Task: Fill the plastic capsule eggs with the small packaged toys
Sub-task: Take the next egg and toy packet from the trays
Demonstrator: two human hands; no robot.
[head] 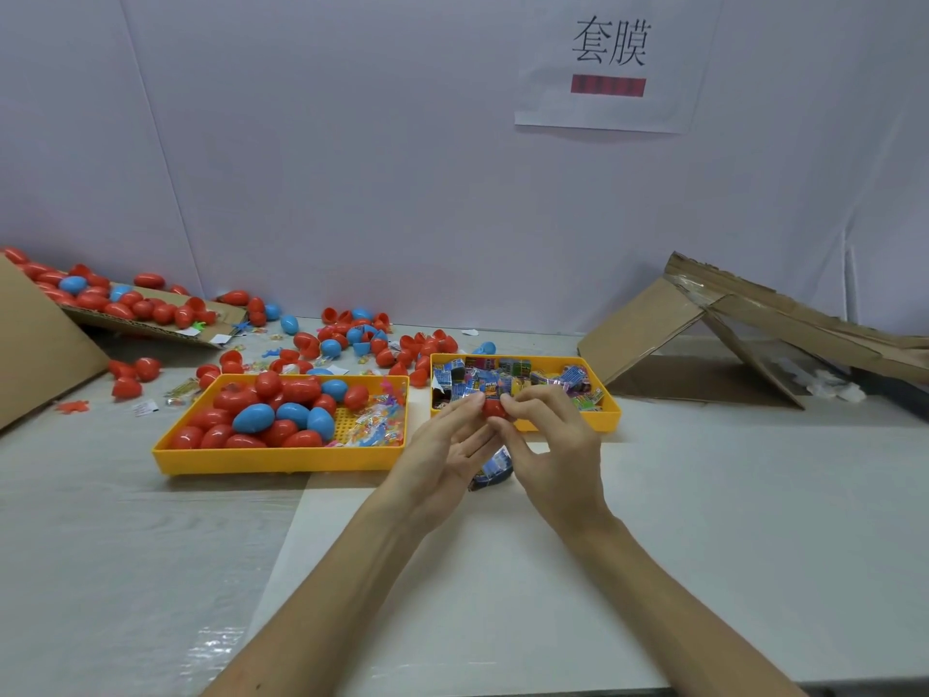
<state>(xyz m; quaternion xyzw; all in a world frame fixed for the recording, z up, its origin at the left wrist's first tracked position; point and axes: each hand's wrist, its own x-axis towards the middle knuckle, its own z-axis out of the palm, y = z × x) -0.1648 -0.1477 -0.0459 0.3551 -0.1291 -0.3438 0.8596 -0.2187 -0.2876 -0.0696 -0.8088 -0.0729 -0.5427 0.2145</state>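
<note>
Left hand (442, 445) and right hand (553, 445) pinch 1 red egg (494, 409). I judge it's being opened; next, insert the blue packet (492, 470).

Glossy plastic eggs (261, 417) (red, blue); matt cardboard (653, 334); crinkly foil packets (502, 377).

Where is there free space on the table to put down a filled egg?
Free: the table in front of the left yellow tray, and in front of the folded cardboard. Crowded: behind that tray, among loose eggs.
</note>
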